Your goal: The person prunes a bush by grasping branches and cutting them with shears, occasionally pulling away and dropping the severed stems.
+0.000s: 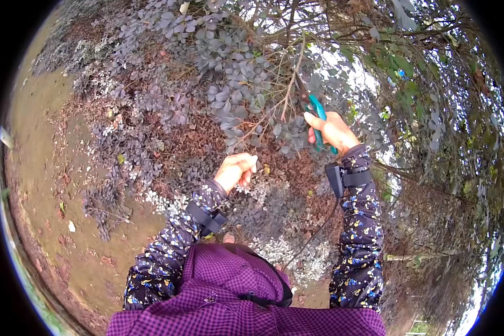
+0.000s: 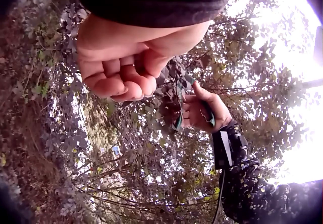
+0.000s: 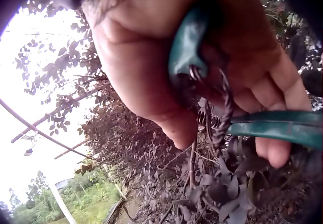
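My right hand [image 1: 333, 131] grips a pair of pruning shears [image 1: 317, 106] with teal-green handles. In the right wrist view the handles of the shears [image 3: 275, 125] stand spread apart, one against the palm and the other along the fingers, with a coiled spring between. Their dark blades point up beside a thin pale branch [image 1: 293, 78] of the purple-leaved shrub [image 1: 229, 92]. Lower and to the left, my left hand [image 1: 235, 171] has its fingers curled in toward the palm. Nothing shows in the left hand [image 2: 121, 67] from the wrist side; twigs and leaves hang just above it.
Tangled branches [image 1: 431, 112] of taller growth fill the right side. Dry brown leaves [image 1: 201, 134] lie among the low shrubs. On the left runs bare, mossy ground [image 1: 45, 145]. A thin cable [image 1: 313, 238] hangs from the right wrist strap.
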### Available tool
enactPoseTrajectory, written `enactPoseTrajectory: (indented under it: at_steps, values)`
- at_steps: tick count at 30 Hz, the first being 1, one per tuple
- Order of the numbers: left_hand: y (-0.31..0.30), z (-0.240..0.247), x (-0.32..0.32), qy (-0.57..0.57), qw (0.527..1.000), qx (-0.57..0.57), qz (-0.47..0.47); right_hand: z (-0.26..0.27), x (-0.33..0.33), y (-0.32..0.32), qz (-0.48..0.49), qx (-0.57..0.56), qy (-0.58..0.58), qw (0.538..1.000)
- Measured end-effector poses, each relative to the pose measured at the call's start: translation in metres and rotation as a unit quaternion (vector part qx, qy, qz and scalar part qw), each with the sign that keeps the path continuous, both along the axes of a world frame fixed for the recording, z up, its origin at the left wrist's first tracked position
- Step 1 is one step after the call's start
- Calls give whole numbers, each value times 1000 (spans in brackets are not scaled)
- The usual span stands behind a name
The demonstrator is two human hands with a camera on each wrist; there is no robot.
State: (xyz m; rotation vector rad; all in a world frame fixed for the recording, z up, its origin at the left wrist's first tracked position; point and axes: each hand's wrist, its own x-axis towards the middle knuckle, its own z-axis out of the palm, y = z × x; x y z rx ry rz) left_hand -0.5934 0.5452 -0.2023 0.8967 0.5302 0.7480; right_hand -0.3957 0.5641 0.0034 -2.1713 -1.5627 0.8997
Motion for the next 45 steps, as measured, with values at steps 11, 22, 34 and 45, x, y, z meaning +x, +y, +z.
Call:
enactPoseTrajectory:
  at_steps: [11, 22, 34, 45]
  values:
    - [0, 6, -8, 24, 1000, -2, -3, 0, -8, 18, 60, 20, -52, 997]
    - [15, -25, -28, 100, 992, -17, 69, -35, -6, -2, 19, -36, 146, 988]
    - [-3, -27, -23, 61, 986, -153, -2, -116, 33, -18, -55, -31, 71, 995]
    - [31, 25, -14, 90, 953, 88, -277, -70, 8, -5, -15, -24, 86, 996]
